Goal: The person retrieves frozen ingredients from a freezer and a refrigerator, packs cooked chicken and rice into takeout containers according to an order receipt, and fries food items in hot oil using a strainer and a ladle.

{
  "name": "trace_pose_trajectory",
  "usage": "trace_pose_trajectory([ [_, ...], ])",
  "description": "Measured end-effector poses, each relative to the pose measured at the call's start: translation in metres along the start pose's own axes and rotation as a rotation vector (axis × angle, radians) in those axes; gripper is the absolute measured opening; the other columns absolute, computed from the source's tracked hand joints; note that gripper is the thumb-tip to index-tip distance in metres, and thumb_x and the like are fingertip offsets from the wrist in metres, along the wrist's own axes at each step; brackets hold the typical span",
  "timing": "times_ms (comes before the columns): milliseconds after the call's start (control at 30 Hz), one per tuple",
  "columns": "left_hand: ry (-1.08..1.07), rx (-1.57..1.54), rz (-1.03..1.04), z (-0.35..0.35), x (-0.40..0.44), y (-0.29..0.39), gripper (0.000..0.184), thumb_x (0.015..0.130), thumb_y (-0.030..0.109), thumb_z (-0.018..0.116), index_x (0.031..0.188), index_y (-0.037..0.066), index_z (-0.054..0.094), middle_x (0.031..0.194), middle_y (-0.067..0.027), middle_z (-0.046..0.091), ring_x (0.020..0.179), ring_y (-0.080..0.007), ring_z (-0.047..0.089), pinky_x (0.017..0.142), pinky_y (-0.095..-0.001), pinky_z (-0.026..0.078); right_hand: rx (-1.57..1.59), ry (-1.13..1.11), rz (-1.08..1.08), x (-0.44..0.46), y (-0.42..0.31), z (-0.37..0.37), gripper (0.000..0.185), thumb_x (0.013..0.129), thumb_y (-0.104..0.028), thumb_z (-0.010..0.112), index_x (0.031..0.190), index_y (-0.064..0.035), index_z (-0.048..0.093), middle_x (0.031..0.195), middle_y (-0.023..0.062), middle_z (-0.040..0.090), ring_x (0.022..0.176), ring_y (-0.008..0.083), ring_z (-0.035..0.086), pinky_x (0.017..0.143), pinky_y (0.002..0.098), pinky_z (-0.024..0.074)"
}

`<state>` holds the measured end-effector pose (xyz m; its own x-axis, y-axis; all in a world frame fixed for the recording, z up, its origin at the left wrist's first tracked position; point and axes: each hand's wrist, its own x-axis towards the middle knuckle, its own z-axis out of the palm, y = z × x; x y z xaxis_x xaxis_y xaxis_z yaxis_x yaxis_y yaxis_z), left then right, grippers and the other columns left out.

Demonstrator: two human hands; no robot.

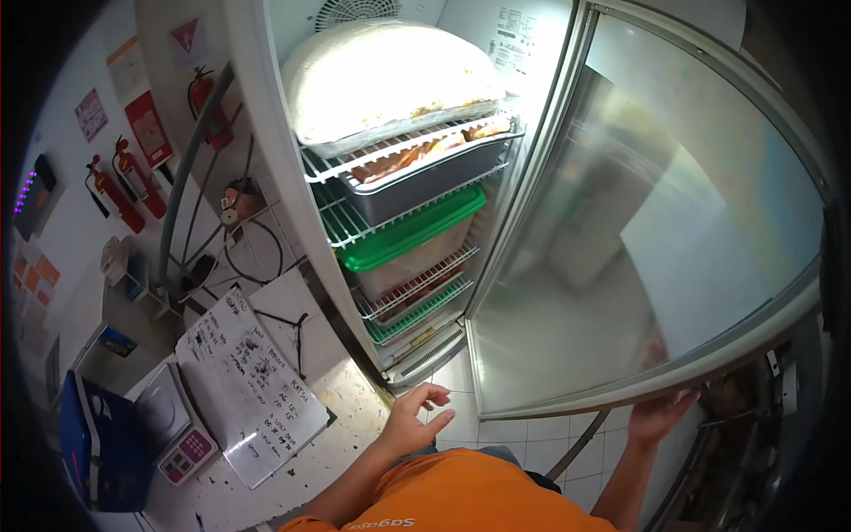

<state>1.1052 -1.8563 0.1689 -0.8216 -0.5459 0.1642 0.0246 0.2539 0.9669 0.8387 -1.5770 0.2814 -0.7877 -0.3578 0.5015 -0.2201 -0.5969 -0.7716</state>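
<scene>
My left hand (417,422) is held in front of the open refrigerator with nothing in it, its fingers loosely bent and the thumb apart. My right hand (654,420) is at the near edge of the glass refrigerator door (567,310), its fingers against the frame and partly hidden by it. Inside, a large, pale, plastic-wrapped bundle (390,84) fills the top shelf. Below it are a grey tub (425,183) of reddish-brown food and a clear container with a green lid (417,232). Another container with reddish contents (421,297) is lower down.
To the left, a worktop (350,377) holds a handwritten whiteboard (257,381), a scale (177,430) and a blue box (102,443). Fire extinguishers (115,193) hang on the wall. Dark racking (727,443) stands at the right, beyond the door. Pale tiles (541,429) cover the floor.
</scene>
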Motion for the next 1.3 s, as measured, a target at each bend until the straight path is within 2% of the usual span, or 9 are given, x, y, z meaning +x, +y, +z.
trace_pose_trajectory([
  [200, -0.057, 0.139, -0.193, -0.021, 0.014, -0.029, 0.025, 0.088, 0.019, 0.076, 0.106, 0.005, 0.066, 0.097, -0.0076, 0.071, 0.091, -0.0181, 0.069, 0.079, -0.031, 0.052, -0.108, 0.113, -0.198, 0.098, 0.014, -0.124, 0.071, 0.104, -0.063, 0.034, 0.146, -0.0081, 0.048, 0.139, 0.0121, 0.057, 0.122, 0.0298, 0.06, 0.103, 0.0454, 0.049],
  [433, -0.105, 0.2, -0.079, 0.058, 0.063, -0.002, 0.023, 0.087, 0.011, 0.076, 0.105, 0.0, 0.067, 0.096, -0.0106, 0.073, 0.085, -0.0169, 0.071, 0.076, -0.0291, 0.055, -0.162, 0.186, -0.176, 0.162, 0.03, -0.195, 0.067, 0.105, -0.063, 0.032, 0.129, -0.0066, 0.059, 0.111, 0.0086, 0.066, 0.096, 0.0232, 0.065, 0.081, 0.0384, 0.0531],
  [633, -0.202, 0.079, -0.152, 0.198, 0.098, 0.016, 0.022, 0.089, 0.005, 0.075, 0.108, -0.001, 0.066, 0.1, -0.0079, 0.072, 0.09, -0.0133, 0.069, 0.078, -0.0274, 0.054, -0.05, 0.218, 0.137, 0.164, 0.051, -0.228, 0.073, 0.106, -0.064, 0.025, 0.124, -0.0046, 0.065, 0.108, 0.0077, 0.069, 0.102, 0.0192, 0.065, 0.094, 0.036, 0.0501],
  [733, -0.222, -0.224, -0.361, 0.287, 0.095, 0.009, 0.023, 0.091, -0.002, 0.069, 0.113, 0.0, 0.063, 0.108, -0.0071, 0.071, 0.101, -0.0143, 0.066, 0.09, -0.0285, 0.052, -0.323, -0.034, -0.011, 0.139, 0.027, -0.209, 0.047, 0.105, -0.041, 0.048, 0.136, -0.0053, 0.045, 0.125, 0.0109, 0.057, 0.113, 0.0193, 0.058, 0.098, 0.0359, 0.0471],
  [867, 0.002, -0.515, -0.296, 0.318, 0.071, -0.026, 0.035, 0.101, 0.025, 0.059, 0.13, 0.005, 0.056, 0.13, -0.0113, 0.061, 0.12, -0.0224, 0.058, 0.105, -0.0405, 0.046, -0.16, -0.519, -0.021, 0.105, 0.01, -0.204, 0.061, 0.099, -0.033, 0.066, 0.145, -0.0032, 0.038, 0.139, 0.0144, 0.047, 0.132, 0.0246, 0.047, 0.107, 0.0385, 0.0404],
  [933, 0.255, -0.605, -0.314, 0.339, 0.063, -0.018, 0.057, 0.103, 0.051, 0.044, 0.143, 0.01, 0.047, 0.143, -0.009, 0.052, 0.131, -0.0281, 0.049, 0.113, -0.0483, 0.037, 0.027, -0.685, 0.043, 0.095, 0.009, -0.208, 0.049, 0.1, -0.033, 0.065, 0.135, -0.0029, 0.049, 0.133, 0.0163, 0.053, 0.127, 0.0277, 0.053, 0.104, 0.0392, 0.0443],
  [1033, 0.339, -0.487, -0.239, 0.331, 0.047, -0.001, 0.068, 0.1, 0.06, 0.043, 0.147, 0.01, 0.044, 0.144, -0.007, 0.052, 0.13, -0.0276, 0.049, 0.11, -0.0474, 0.037, -0.079, -0.95, 0.257, 0.087, 0.046, -0.237, 0.033, 0.1, -0.028, 0.065, 0.121, -0.0043, 0.059, 0.119, 0.0138, 0.062, 0.114, 0.0281, 0.061, 0.097, 0.0389, 0.0483],
  [1133, 0.69, -0.699, -0.416, 0.312, 0.012, -0.003, 0.078, 0.095, 0.07, 0.043, 0.147, 0.012, 0.044, 0.142, -0.0065, 0.054, 0.129, -0.0265, 0.049, 0.108, -0.0452, 0.036, -0.285, -0.836, 0.349, 0.082, 0.082, -0.286, 0.03, 0.098, -0.029, 0.061, 0.091, -0.0004, 0.062, 0.09, 0.0189, 0.064, 0.087, 0.0381, 0.063, 0.078, 0.0446, 0.0489],
  [1300, 0.631, -0.809, -0.286, 0.23, -0.013, -0.057, 0.082, 0.089, 0.078, 0.041, 0.144, 0.017, 0.051, 0.136, -0.0055, 0.06, 0.124, -0.0254, 0.053, 0.107, -0.0441, 0.035, -0.601, -0.852, 0.504, 0.081, 0.104, -0.363, 0.033, 0.098, -0.032, 0.059, 0.089, -0.0009, 0.061, 0.081, 0.0202, 0.064, 0.078, 0.0415, 0.06, 0.072, 0.0494, 0.0462],
])
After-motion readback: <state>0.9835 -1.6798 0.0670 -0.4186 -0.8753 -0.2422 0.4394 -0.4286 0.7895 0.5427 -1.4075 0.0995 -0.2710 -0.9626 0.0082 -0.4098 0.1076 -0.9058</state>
